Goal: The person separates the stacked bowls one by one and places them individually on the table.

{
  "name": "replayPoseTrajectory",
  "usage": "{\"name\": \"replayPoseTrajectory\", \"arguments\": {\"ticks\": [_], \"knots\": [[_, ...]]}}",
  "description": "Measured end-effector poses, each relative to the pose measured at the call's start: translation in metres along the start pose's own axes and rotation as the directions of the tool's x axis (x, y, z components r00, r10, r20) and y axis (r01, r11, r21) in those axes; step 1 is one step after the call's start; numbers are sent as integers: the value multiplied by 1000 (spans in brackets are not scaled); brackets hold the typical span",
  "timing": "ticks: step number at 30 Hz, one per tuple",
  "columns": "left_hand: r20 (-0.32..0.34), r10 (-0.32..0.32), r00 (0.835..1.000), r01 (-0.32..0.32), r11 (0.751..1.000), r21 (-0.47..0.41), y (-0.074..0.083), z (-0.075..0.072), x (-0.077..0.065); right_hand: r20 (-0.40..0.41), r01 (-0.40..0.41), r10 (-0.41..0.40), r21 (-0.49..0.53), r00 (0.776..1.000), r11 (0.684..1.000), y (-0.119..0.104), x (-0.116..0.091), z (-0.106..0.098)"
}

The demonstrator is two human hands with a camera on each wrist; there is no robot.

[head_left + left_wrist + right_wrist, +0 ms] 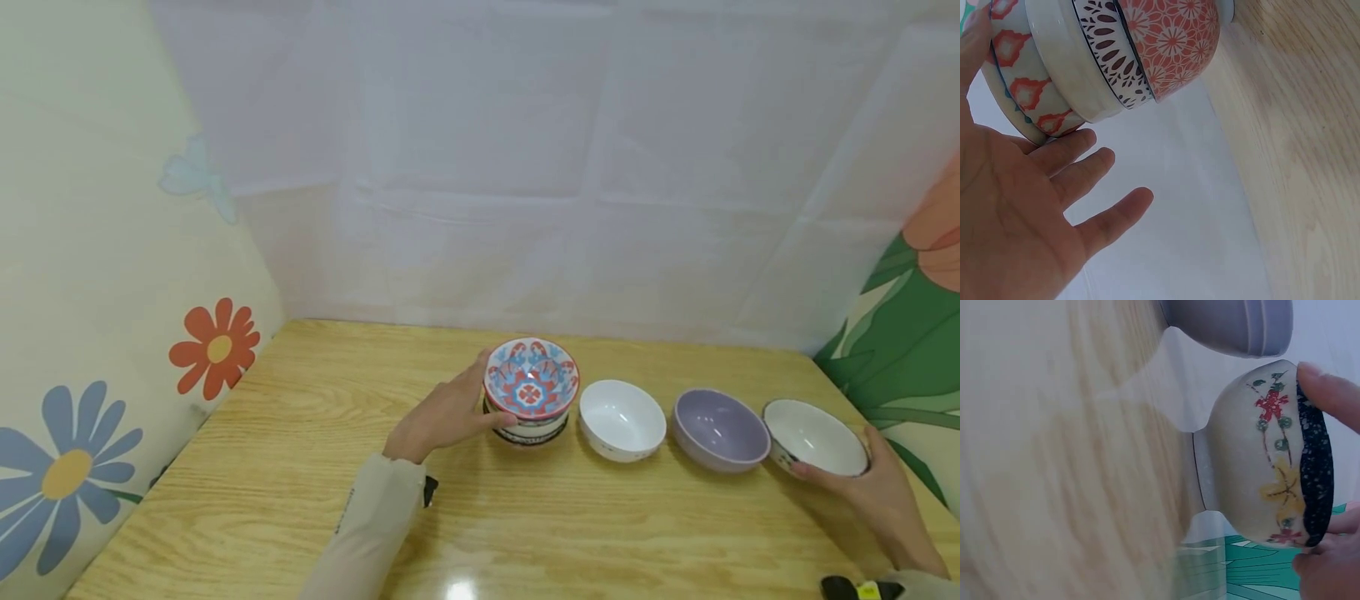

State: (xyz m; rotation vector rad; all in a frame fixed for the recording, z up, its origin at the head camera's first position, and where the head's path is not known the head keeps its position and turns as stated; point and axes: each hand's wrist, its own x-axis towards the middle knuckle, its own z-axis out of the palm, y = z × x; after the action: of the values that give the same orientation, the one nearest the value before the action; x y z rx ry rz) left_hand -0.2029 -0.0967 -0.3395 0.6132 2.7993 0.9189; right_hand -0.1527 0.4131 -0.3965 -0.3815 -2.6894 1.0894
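Note:
In the head view my left hand (450, 408) holds the rim of a red-and-blue patterned bowl (531, 379), the top one of a stack. The thumb lies on its near side, the index finger at its far left. Below it in the left wrist view come a plain cream band, a dark-patterned bowl (1110, 47) and a coral flower-print bowl (1175, 44). The other fingers of this hand (1029, 206) stretch out past the stack. On the far right, my right hand (873, 492) grips a cream bowl (813, 437) by its dark speckled rim; painted flowers show on its side.
Between the hands, a white bowl (622, 421) and a purple bowl (722, 429) stand in a row on the wooden table (300, 500). White cloth (480, 167) hangs behind, and flower-printed panels (97, 333) flank both sides.

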Motion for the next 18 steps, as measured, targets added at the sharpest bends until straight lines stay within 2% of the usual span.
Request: {"name": "replayPoseTrajectory", "arguments": {"ticks": [4, 18], "knots": [[-2, -5, 1000, 5, 1000, 7, 1, 0, 0, 25, -60, 60, -2, 998, 998, -5, 0, -1], [-33, 43, 999, -43, 999, -2, -1, 2, 2, -1, -107, 107, -43, 994, 993, -13, 4, -5]]}}
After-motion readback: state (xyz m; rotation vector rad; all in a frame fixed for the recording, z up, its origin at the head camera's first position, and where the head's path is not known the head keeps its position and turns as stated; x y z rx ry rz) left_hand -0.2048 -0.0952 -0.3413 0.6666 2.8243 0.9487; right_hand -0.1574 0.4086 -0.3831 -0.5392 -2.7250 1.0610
